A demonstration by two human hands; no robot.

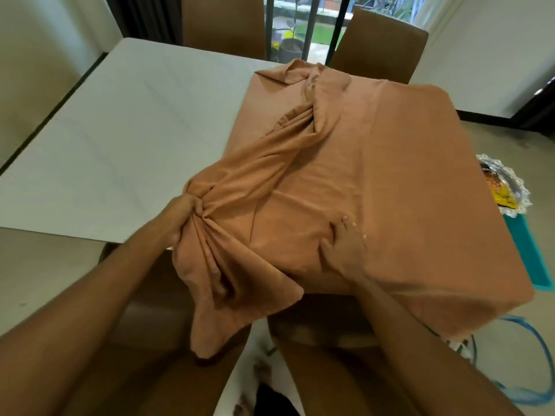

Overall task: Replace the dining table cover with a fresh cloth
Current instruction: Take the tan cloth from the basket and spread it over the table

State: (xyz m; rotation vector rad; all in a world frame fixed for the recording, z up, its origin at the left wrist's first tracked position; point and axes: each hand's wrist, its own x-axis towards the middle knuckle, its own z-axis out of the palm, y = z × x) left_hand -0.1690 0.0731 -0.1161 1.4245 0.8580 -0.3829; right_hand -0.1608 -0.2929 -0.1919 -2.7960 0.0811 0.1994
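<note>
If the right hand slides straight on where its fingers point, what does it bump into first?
The right hand lies flat on the brown cloth. Ahead is smooth cloth, then probably the bunched fold running across it, though the angle is hard to judge.

The room is lit softly and evenly by daylight admitted through the window (303, 28) at the far end, where the view outside is slightly overexposed. A pale sheen is laid across the bare table (105, 130), shallow shadows are gathered in the folds of the cloth (375, 175), and a darker shade is cast beneath its near overhang. Straight edges are bowed toward the borders by the wide lens, the whole frame is rendered slightly soft, and the fingertips of the right hand (345, 244) are smeared by blur.
</note>
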